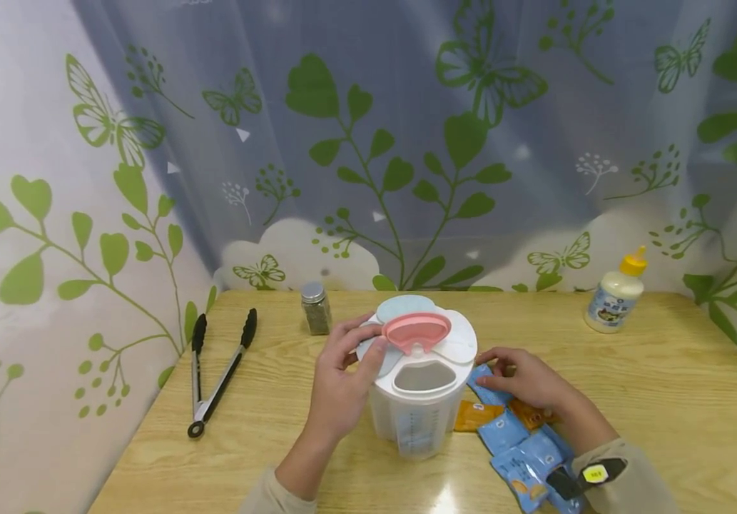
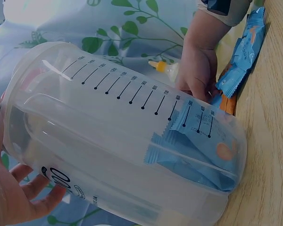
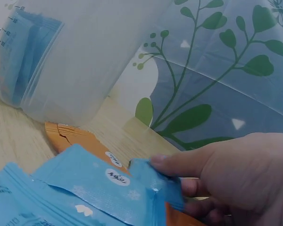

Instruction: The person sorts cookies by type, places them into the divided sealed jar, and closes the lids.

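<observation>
A clear plastic storage container (image 1: 384,417) with a multi-section lid stands upright on the table. Its pink flap (image 1: 416,330) is raised, baring an opening (image 1: 424,376) at the front. Blue packets (image 2: 198,155) lie at the bottom, visible through the measuring-marked wall. My left hand (image 1: 342,392) grips the container's top on the left side, thumb and fingers at the lid. To the right of the container, my right hand (image 1: 531,378) pinches a small blue packet (image 3: 155,181) between thumb and fingers. Orange packets (image 1: 476,416) and several more blue packets (image 1: 503,430) lie in a pile under and beside that hand.
Metal tongs (image 1: 210,400) with black tips lie spread at the left. A small spice jar (image 1: 316,310) with a grey cap stands behind the container. At the back right is a white bottle (image 1: 613,300) with a yellow nozzle. A patterned curtain (image 1: 400,143) hangs behind the table.
</observation>
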A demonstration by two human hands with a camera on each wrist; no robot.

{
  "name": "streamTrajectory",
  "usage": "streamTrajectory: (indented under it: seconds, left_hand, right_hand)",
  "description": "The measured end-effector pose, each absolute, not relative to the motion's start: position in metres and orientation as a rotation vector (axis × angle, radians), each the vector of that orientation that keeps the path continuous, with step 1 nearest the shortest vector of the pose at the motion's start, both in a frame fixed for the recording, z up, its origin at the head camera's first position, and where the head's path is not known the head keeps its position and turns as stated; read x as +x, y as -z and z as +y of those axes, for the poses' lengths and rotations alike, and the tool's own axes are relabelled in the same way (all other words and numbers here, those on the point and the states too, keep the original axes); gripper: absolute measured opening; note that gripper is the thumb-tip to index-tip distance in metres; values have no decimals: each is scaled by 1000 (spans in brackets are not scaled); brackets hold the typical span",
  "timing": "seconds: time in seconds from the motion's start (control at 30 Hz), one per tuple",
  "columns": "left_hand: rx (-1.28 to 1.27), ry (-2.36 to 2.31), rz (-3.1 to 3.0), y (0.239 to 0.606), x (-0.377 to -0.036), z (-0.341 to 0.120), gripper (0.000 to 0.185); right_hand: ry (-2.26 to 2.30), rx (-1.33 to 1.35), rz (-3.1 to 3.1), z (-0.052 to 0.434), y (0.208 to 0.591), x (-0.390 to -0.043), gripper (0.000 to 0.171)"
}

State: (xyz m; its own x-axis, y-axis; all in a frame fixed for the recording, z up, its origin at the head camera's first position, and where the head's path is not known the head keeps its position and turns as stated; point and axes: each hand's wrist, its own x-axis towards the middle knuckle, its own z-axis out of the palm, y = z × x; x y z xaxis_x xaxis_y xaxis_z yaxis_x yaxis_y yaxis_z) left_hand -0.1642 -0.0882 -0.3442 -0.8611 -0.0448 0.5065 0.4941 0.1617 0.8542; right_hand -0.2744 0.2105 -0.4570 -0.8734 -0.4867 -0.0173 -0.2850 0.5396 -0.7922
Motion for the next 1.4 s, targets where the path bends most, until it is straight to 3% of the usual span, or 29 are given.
streamTrajectory:
  seconds: [0.17, 0.47, 0.97, 1.4]
  left_hand:
    - [-431, 1752, -2020, 343, -165, -88, 17]
    - [-418, 1750, -2019, 343, -165, -88, 16]
    - [-425, 1752, -2020, 344, -165, -86, 16]
    - [-424, 1746, -2023, 343, -164, -87, 16]
  right_hand:
    - [1350, -512, 2532, 215, 458, -280, 24]
    - [1568, -296, 2416, 220, 453, -281, 32]
    - [1730, -288, 2229, 221, 423, -273, 44]
    - [1850, -397, 2210, 219, 396, -261, 37]
